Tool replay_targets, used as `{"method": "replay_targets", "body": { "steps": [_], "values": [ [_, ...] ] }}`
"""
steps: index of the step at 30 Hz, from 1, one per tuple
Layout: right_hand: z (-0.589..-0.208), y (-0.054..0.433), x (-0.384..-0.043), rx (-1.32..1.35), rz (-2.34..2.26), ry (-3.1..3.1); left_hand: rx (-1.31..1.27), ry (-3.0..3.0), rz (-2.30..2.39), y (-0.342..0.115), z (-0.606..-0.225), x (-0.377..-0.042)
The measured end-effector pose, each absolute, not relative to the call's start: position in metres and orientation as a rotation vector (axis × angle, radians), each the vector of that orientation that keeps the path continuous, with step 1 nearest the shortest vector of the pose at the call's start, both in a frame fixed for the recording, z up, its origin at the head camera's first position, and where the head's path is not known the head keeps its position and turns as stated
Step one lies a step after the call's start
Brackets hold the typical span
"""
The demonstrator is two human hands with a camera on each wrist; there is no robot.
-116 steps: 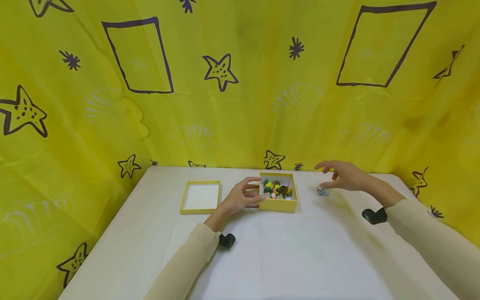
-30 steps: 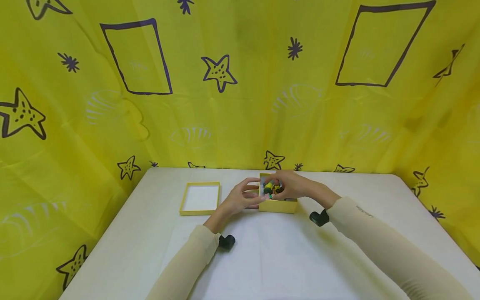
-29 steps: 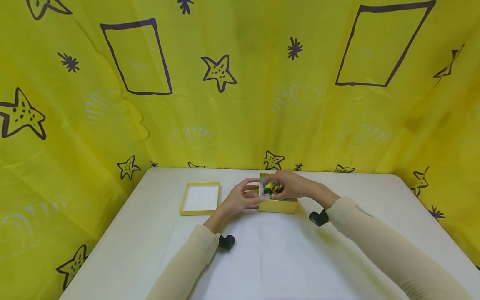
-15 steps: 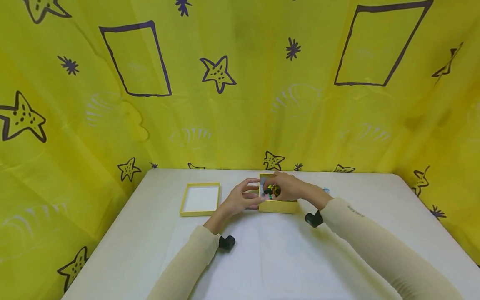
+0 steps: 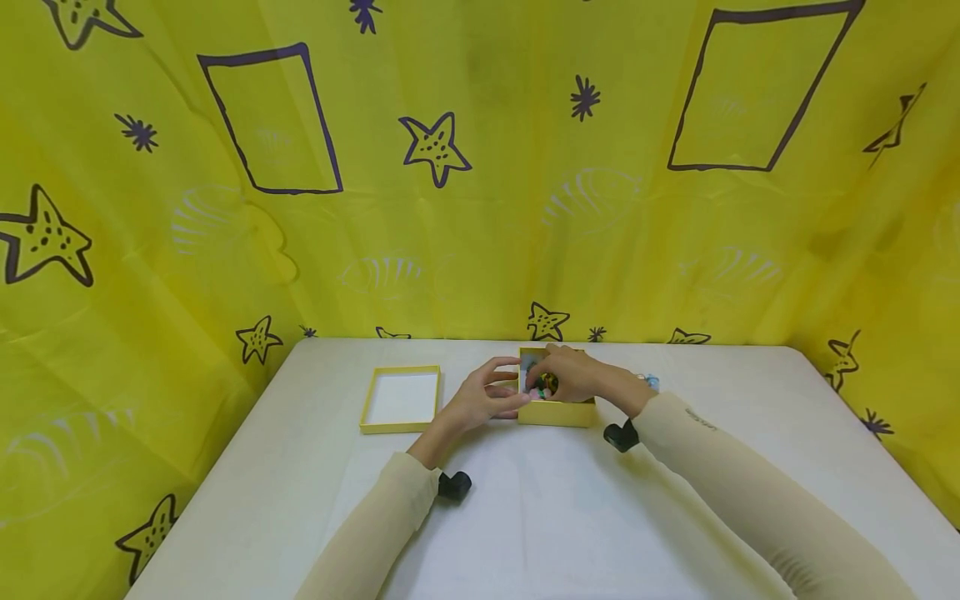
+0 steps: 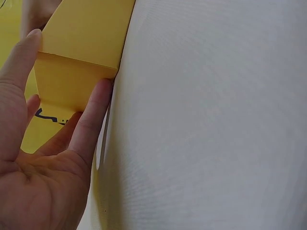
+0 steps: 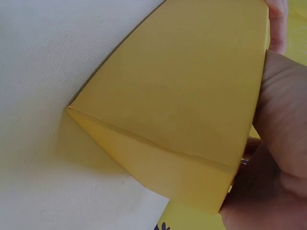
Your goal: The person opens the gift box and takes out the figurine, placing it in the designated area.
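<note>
My left hand (image 5: 480,397) has its fingers loosely straight against the left side of the yellow box (image 5: 557,414) on the worktop (image 5: 495,533), lid (image 5: 400,427) further left. My right hand's (image 5: 573,375) fingers are down among its little figurines (image 5: 548,384), can't tell if they're gripping any. Pale blue trinket (image 5: 652,382) peeks out behind my right wrist.

Small dark lettering (image 5: 701,418) along right sleeve (image 5: 750,492) (too tiny to read); no legible text.

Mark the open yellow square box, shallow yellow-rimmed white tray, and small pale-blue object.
Open yellow square box (image 5: 557,414): head view, near outer wall.
Shallow yellow-rimmed white tray (image 5: 402,398): head view, bare white inside.
Small pale-blue object (image 5: 652,382): head view, its unhidden part.
</note>
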State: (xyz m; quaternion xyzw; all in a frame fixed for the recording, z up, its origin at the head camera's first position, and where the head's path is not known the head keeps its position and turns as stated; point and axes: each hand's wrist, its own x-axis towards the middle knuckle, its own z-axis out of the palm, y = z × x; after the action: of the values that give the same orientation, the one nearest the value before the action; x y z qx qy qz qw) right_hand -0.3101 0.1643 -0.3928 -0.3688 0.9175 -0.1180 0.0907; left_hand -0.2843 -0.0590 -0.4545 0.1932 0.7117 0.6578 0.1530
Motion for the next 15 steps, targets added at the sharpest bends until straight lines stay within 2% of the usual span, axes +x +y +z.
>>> {"method": "replay_targets", "body": {
  "steps": [15],
  "values": [
    [-0.3935,0.1636,-0.3092,-1.081,-0.380,2.720,0.550,2.071,1.869,-0.0587,-0.4530,-0.2830]
  ]
}}
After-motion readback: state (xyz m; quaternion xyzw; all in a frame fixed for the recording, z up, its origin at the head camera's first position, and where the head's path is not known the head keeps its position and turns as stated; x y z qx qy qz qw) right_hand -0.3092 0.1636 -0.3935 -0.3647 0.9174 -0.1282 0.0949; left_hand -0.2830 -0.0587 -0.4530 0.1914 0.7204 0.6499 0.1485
